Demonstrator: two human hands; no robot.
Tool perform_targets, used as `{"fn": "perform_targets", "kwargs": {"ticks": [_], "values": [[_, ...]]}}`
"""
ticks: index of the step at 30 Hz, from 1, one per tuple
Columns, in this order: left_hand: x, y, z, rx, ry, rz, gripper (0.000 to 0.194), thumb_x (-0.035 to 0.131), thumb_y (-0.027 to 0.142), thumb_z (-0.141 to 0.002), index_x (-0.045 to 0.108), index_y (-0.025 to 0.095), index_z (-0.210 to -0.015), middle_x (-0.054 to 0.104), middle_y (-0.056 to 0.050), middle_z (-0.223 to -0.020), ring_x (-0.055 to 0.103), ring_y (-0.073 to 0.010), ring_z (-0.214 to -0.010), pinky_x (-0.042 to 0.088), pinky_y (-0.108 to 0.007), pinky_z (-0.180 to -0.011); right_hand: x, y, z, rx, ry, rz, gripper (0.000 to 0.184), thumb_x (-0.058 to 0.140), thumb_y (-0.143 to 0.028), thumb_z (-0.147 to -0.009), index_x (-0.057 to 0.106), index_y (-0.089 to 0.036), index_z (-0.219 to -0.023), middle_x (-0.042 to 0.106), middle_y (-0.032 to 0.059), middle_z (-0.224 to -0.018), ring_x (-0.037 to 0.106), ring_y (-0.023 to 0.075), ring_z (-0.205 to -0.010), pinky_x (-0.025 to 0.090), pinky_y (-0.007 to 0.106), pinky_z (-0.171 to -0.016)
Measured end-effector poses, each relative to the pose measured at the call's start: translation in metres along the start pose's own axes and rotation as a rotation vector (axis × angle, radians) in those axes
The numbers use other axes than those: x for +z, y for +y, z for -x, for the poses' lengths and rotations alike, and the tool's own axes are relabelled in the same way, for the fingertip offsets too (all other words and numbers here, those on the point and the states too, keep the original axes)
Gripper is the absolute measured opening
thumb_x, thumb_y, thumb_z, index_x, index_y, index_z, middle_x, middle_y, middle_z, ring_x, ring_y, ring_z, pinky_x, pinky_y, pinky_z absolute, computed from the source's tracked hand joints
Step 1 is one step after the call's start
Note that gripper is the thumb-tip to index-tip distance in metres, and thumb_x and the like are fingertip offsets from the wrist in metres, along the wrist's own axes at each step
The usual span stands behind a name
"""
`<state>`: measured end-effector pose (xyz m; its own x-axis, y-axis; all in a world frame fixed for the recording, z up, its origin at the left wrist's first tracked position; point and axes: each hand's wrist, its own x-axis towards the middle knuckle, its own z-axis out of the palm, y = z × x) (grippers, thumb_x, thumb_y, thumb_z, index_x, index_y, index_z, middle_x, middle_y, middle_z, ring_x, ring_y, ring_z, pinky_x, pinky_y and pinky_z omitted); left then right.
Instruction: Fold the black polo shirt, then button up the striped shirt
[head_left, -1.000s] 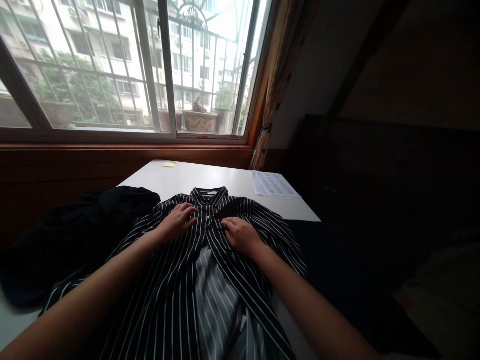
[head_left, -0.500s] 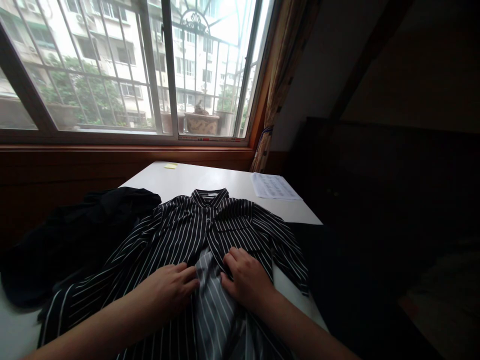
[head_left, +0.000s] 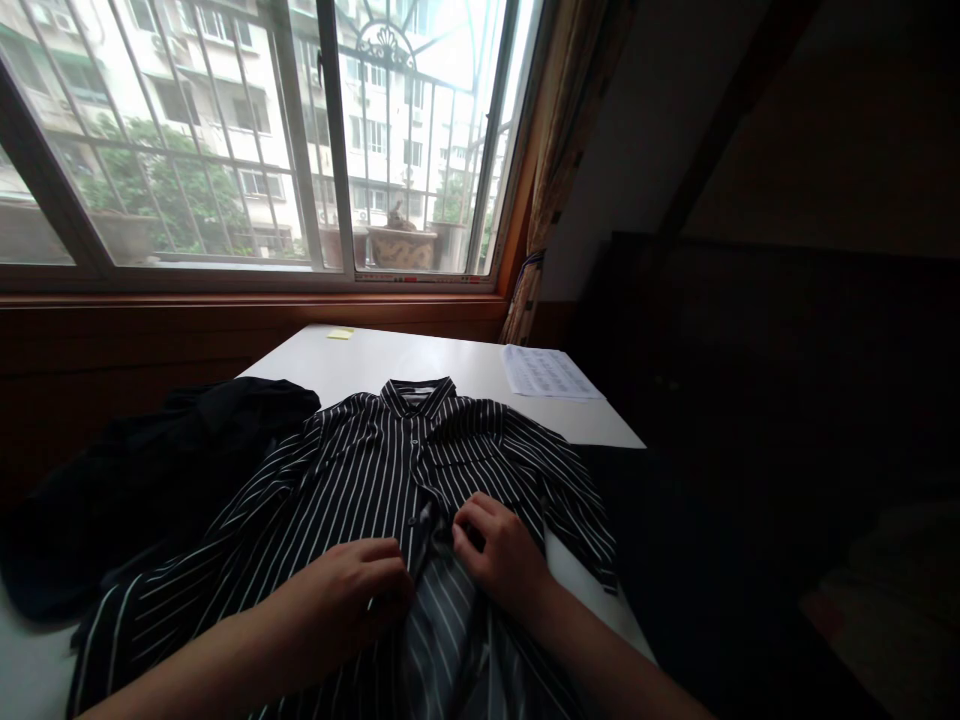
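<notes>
A black shirt with white stripes [head_left: 352, 460] lies front up, its collar pointing toward the window. The upper front is together near the collar; lower down, the front edges part and the greyer inside of the cloth shows. My left hand [head_left: 360, 590] is closed on the left front edge, below a small button, its fingertips partly hidden. On the other front edge, my right hand [head_left: 499, 550] is curled with thumb and forefinger pinched at the cloth. Both sleeves spread out to the sides.
Dark crumpled clothing [head_left: 187, 470] is heaped left of the shirt on the white table [head_left: 375, 350]. Printed papers [head_left: 551, 372] lie at the far right corner and a yellow sticky note [head_left: 340, 333] at the back edge. A barred window and a tied curtain [head_left: 536, 260] stand beyond.
My left hand has moved slightly right and toward me, its fingers now more curled. My right hand has shifted a little right. The front edges have moved, and a button now shows between them.
</notes>
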<state>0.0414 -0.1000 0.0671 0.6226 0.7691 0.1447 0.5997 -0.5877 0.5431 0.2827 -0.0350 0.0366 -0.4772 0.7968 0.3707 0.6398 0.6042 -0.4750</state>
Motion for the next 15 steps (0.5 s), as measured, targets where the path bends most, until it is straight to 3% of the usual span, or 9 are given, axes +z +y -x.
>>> {"fn": "perform_targets", "kwargs": {"ticks": [4,8,11,15], "values": [[0.003,0.009,-0.007,0.001,0.044,0.226,0.009,0.061,0.012,-0.088,0.065,0.020,-0.089,0.063,0.000,-0.086,0.059,-0.0101,-0.072,0.045,-0.020,-0.063,-0.005,-0.005,0.000,-0.051,0.028,-0.079,0.011,0.056,-0.012,-0.087,0.058,-0.022,-0.084,0.060,0.0027,-0.092,0.060,0.0174,-0.089,0.049,0.030,-0.084],[0.020,0.007,-0.009,-0.002,0.044,0.260,0.009,0.061,0.012,-0.087,0.065,0.019,-0.085,0.064,-0.001,-0.086,0.058,-0.0101,-0.070,0.045,-0.020,-0.061,-0.010,-0.010,0.002,-0.092,0.024,-0.154,0.011,0.058,-0.011,-0.085,0.058,-0.022,-0.083,0.061,0.0040,-0.101,0.059,0.0181,-0.097,0.049,0.031,-0.088],[0.024,0.002,-0.007,-0.009,-0.025,0.227,0.008,0.062,0.013,-0.087,0.066,0.019,-0.087,0.065,-0.001,-0.087,0.059,-0.0107,-0.071,0.045,-0.020,-0.063,-0.012,-0.010,0.003,-0.117,-0.053,-0.180,0.011,0.059,-0.012,-0.085,0.059,-0.022,-0.084,0.062,0.0036,-0.100,0.059,0.0180,-0.097,0.049,0.031,-0.089],[0.010,-0.005,-0.008,-0.037,-0.061,0.209,0.006,0.064,0.019,-0.089,0.067,0.021,-0.093,0.067,0.001,-0.084,0.061,-0.0115,-0.074,0.046,-0.021,-0.067,-0.010,-0.007,0.005,-0.154,-0.183,-0.144,0.009,0.064,-0.013,-0.084,0.062,-0.022,-0.085,0.064,0.0014,-0.093,0.059,0.0175,-0.091,0.048,0.030,-0.085]]}}
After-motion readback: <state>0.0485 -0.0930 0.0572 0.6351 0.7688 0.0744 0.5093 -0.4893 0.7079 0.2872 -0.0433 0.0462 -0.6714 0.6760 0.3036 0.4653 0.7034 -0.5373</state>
